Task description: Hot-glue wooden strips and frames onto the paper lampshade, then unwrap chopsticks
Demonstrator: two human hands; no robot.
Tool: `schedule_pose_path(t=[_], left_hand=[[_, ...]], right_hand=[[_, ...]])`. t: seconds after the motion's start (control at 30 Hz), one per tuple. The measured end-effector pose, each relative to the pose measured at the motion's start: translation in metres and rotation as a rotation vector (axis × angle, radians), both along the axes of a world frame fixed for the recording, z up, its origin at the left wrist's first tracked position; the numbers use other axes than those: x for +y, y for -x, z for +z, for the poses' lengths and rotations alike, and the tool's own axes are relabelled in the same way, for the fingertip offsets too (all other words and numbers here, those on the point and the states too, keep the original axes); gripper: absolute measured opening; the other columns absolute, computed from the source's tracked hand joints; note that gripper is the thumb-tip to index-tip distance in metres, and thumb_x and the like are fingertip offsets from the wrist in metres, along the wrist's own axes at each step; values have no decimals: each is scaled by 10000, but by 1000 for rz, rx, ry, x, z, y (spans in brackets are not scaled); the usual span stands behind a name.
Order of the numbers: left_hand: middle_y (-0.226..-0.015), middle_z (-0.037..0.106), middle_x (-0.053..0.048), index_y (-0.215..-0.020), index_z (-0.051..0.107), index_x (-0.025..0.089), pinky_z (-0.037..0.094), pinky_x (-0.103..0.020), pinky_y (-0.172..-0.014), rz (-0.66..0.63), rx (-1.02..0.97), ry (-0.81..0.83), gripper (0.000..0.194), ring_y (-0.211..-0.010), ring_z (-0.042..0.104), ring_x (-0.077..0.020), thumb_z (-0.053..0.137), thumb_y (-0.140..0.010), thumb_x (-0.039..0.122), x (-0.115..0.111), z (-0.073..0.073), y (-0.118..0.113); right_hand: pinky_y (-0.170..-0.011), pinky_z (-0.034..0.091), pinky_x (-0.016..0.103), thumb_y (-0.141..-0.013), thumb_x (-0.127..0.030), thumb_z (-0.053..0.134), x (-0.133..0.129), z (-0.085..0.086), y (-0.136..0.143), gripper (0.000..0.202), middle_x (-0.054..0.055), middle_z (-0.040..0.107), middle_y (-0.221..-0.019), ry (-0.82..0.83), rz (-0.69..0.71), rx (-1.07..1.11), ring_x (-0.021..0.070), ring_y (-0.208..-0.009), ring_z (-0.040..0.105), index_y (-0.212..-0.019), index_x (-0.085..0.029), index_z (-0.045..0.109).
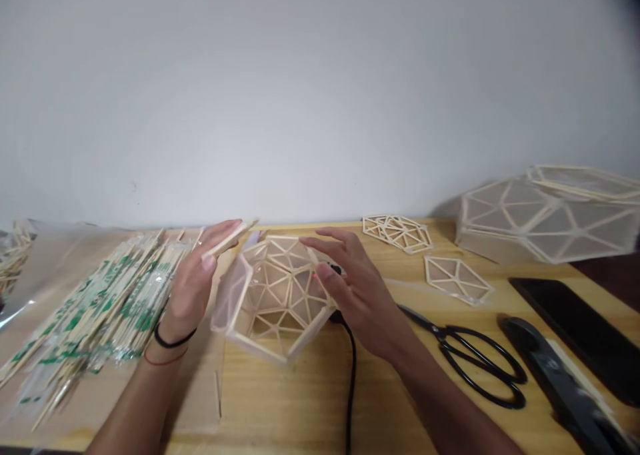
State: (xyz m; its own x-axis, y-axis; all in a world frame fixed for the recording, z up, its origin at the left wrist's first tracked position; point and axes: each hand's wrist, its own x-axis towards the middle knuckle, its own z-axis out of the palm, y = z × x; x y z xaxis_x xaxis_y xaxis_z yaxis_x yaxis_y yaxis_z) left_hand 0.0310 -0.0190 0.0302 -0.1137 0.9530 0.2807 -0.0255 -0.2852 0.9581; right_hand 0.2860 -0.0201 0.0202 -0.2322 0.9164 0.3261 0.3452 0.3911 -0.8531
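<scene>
My left hand [193, 282] pinches a flat wooden-stick panel [227, 240], seen almost edge-on, between thumb and fingers. To its right is a bowl-like polygonal frame [289, 292] of pale sticks in triangles, backed with a thin translucent sheet, its hollow side facing me. My right hand [355, 288] is at the frame's right rim, thumb at the inner edge and forefinger along the top edge. Partly hidden behind that hand is a black object with a cable [351, 375]; a small red light shows close to the thumb.
Wrapped stick bundles [115, 302] cover the left side. At the right lie black-handled scissors [480, 362], a black and grey tool [545, 375] and a black phone [575, 328]. Behind them are flat stick panels [457, 278], an open lattice [397, 232] and a larger covered frame [545, 215].
</scene>
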Motion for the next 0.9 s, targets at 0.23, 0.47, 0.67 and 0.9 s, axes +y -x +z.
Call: schedule_pose_path(t=[0.23,0.47,0.67,0.9], left_hand=[[-1585,543,-55,-1309,779,389,324,-579,-1293,-263,469,-277,463,-1509,438,-393,684,-917,617,-26,21,18],[-1592,536,-56,-1362,707,393,340,-638,-1265,-371,874,-464,518,-1489,439,-408,762,-851,327,-40,37,10],[-1613,550,-35,-1463,615,420,396,-611,-1267,-366,1020,-543,704,-1498,469,-378,787,-805,238,-44,38,-2],[-1723,383,-87,-1611,426,360,361,-620,-1304,-483,1115,-474,830,-1582,373,-374,716,-857,173,-40,49,-5]], right_hand=[[-1281,322,597,-1088,-654,370,-2,-7,-3,591,131,429,-1633,-39,107,-29,321,-1542,402,-1534,-301,530],[-1311,295,544,-1114,-623,291,0,-13,-3,600,143,396,-1639,-62,156,-17,286,-1580,345,-1583,-282,445],[-1266,385,523,-1114,-604,316,3,-20,1,553,145,439,-1546,-127,138,21,294,-1492,449,-1549,-289,446],[-1243,408,519,-1111,-539,418,4,-13,0,506,138,421,-1558,-117,176,21,288,-1502,411,-1553,-295,446]])
